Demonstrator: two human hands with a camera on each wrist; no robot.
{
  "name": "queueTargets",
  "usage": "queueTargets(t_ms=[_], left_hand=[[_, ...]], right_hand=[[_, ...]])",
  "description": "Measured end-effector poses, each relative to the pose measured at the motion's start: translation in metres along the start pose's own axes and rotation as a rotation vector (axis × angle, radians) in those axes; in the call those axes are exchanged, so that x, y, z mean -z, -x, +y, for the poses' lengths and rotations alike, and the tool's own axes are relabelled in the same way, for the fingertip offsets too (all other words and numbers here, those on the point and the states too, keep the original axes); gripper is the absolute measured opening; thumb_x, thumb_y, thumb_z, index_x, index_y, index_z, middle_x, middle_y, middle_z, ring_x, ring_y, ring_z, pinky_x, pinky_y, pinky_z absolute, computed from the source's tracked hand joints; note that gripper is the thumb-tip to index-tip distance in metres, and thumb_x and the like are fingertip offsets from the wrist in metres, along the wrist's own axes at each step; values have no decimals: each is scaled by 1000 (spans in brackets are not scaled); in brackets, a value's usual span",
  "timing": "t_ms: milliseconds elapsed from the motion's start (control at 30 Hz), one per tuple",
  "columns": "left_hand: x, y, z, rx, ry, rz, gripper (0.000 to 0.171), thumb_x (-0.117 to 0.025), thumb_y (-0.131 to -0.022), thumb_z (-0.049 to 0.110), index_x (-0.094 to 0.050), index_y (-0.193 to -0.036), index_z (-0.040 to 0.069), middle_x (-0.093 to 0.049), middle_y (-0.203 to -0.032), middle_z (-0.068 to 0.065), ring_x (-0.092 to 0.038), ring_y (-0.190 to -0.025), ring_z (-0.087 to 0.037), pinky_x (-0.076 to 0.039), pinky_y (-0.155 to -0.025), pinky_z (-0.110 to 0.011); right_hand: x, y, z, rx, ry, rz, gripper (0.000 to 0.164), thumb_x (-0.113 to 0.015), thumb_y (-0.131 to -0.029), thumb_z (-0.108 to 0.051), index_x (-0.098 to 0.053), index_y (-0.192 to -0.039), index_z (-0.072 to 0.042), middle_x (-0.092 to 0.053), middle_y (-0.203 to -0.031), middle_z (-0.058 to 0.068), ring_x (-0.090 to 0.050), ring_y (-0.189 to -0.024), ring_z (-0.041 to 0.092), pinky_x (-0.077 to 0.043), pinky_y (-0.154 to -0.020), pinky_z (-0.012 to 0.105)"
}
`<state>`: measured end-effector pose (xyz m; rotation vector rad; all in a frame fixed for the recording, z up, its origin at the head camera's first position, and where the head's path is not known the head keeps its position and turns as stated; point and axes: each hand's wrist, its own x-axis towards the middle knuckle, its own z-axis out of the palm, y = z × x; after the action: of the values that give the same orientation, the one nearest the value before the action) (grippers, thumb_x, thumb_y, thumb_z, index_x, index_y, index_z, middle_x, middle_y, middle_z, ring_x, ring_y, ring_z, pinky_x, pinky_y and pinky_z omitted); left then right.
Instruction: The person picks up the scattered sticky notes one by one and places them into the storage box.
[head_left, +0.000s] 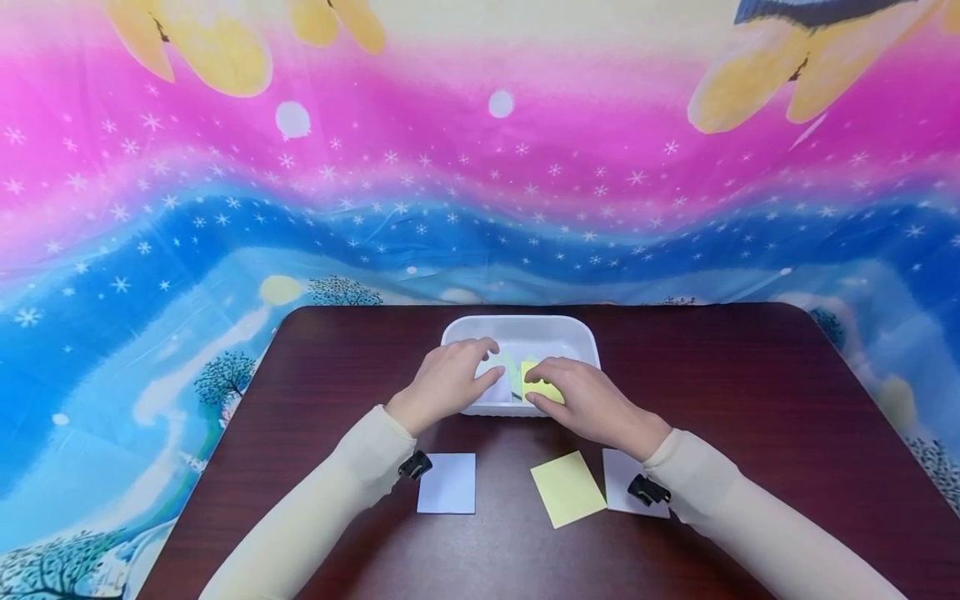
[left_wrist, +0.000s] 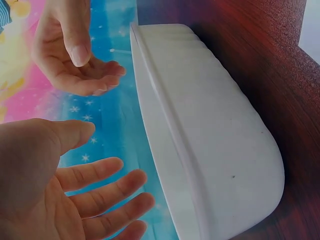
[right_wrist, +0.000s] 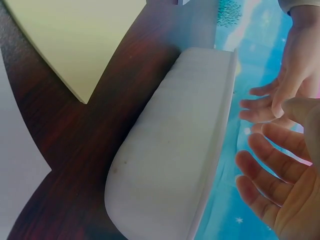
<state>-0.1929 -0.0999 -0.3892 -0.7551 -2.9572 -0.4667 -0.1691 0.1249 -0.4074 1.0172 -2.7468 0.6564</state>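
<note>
A painted cloth backdrop [head_left: 480, 179] in pink and blue, dotted with white snowflakes, fills the upper part of the head view; below it a dark reddish-brown counter [head_left: 765, 400] spreads across the lower half; two pale sleeves [head_left: 322, 517] reach in from the lower left and lower right; a white tray [head_left: 525, 321] sits at the centre of the frame, near the counter's far edge; the left hand [head_left: 446, 379] is over its left side and the right hand [head_left: 592, 402] over its right, the fingers of both spread apart and loosely bent, with hold of nothing; a white square [head_left: 447, 483] lies at lower centre; right of it are a pale yellow square [head_left: 567, 489], turned askew, and a second white square [head_left: 619, 477], partly covered by the right wrist; inside the tray, a bright yellow piece [head_left: 542, 389] stands out behind the right hand's fingers, beside a narrow pale green piece [head_left: 515, 372].
</note>
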Motion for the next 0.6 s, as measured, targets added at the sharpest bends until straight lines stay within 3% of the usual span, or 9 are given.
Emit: queueTargets(t_ms=[600], left_hand=[[0, 13, 7, -33, -6, 3, 42, -54, -90, 43, -61, -121, 15, -69, -106, -2, -63, -89, -13, -51, -73, -32]], right_hand=[[1, 4, -2, -2, 3, 9, 27, -65, -85, -30, -68, -108, -14, -67, -102, -3, -61, -91, 13, -50, -78, 32]])
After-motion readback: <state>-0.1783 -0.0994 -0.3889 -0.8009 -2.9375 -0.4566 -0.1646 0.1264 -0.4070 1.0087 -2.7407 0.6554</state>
